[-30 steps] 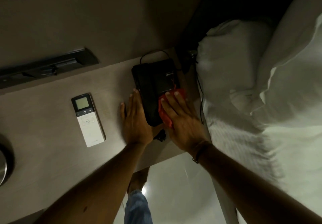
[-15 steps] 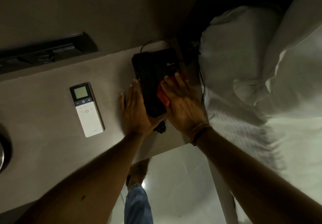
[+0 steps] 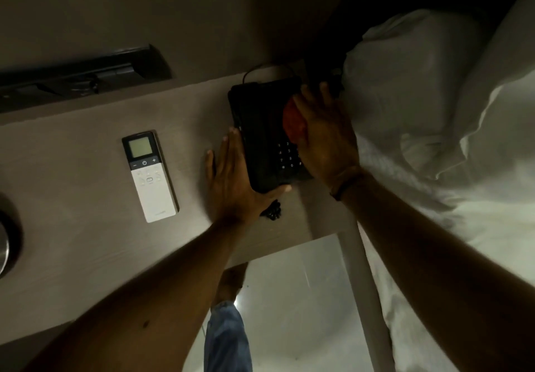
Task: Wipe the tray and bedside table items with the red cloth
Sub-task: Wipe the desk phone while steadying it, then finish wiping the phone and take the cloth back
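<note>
far left there's a curved metal thing (image 3: 4,244) cut off by the frame edge, can't tell what it is. next along the pale wood-grain bedside table (image 3: 72,198) is a slim white remote with a small grey screen (image 3: 149,174), lying flat and well apart from the action.

then the left hand (image 3: 231,183): open, flat, palm on the table, pressed against the left edge of the black desk phone with a number keypad (image 3: 260,140), thumb hooked under its near corner. good bracing imo, it stops the phone sliding.

the crumpled red cloth (image 3: 292,124) is on top of the phone, upper right part, pinned under the right hand (image 3: 324,137), whose fingers are spread and pressing down on the cloth rather than closed round it.

for this step i'd go light over the keypad so no buttons get pushed, follow the phone's length, and mind the thin black cord (image 3: 260,69) at the back. white bedding (image 3: 434,111) sits just beside on the right, so keep the cloth off it.
</note>
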Tool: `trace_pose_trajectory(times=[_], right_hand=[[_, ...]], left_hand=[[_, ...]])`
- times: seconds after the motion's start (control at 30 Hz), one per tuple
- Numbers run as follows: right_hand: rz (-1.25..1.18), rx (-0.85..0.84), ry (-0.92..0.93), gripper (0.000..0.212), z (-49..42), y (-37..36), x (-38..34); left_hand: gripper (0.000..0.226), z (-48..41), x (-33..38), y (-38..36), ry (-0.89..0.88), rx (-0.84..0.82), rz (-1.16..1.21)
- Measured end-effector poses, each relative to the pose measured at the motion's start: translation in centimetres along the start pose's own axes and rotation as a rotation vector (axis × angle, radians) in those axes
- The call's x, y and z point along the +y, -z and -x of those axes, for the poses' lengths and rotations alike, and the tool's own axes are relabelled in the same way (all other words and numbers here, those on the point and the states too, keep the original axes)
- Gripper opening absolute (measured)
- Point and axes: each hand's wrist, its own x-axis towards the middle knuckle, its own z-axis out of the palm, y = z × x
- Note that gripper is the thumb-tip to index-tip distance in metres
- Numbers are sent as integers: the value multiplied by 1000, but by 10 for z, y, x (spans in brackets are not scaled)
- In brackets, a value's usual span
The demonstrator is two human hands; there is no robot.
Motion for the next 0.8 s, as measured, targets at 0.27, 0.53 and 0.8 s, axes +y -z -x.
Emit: trace_pose_trajectory(times=[0.27, 0.53, 0.8], right_hand=[[48, 2, 153, 71, 69, -29, -13], [-324, -185, 24, 62, 146, -33, -23], [-1500, -27, -788, 38, 216, 18, -62]], left_hand=[[148, -3, 3, 14, -26, -20, 3], [144, 7, -10, 19, 21, -16, 21], [104, 49, 6, 85, 30, -307, 449]])
